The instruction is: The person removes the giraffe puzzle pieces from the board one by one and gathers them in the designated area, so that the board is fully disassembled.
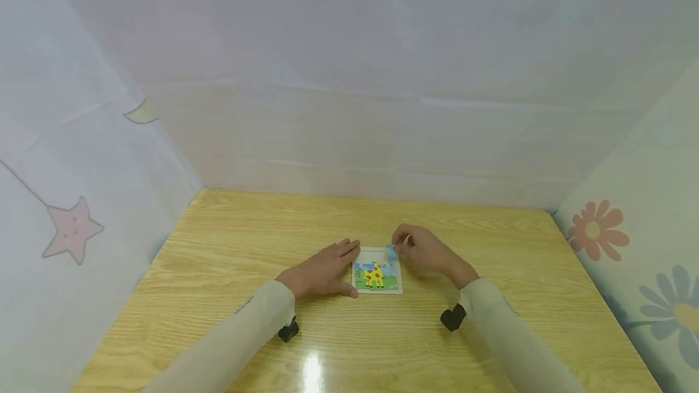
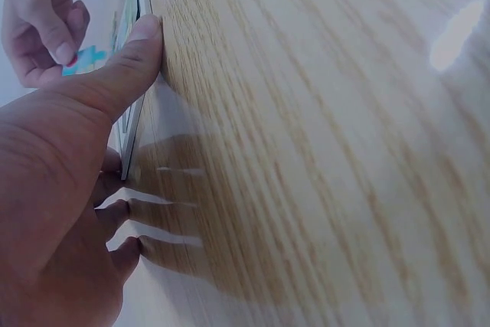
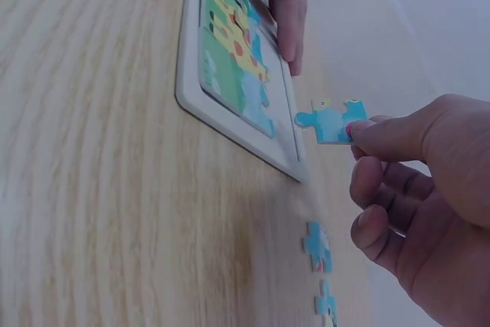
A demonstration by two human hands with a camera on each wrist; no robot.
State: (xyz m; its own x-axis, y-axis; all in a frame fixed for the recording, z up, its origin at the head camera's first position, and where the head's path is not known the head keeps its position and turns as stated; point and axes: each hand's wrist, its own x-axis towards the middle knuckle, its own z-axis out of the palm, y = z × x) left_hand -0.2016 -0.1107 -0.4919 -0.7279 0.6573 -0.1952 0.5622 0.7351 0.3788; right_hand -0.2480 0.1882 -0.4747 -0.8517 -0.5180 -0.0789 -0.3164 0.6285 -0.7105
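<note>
A white-framed puzzle board (image 1: 377, 291) lies on the wooden table, its lower part filled with giraffe picture pieces (image 3: 233, 55). Above the giraffe, the upper strip of the board shows bare white. My right hand (image 1: 428, 251) pinches a blue jigsaw piece (image 3: 331, 124) between thumb and fingers, raised over the board's upper right corner. The piece has a small yellow patch on one edge. My left hand (image 1: 327, 268) is spread along the board's left side, its thumb (image 2: 138, 51) against the frame edge and the other fingertips down at the table.
Two loose blue puzzle pieces lie on the table near my right hand, one puzzle piece (image 3: 318, 246) nearer the board and another piece (image 3: 326, 304) beyond it. The wooden table (image 1: 246, 223) meets a pale cloth wall (image 1: 382, 138) at the back.
</note>
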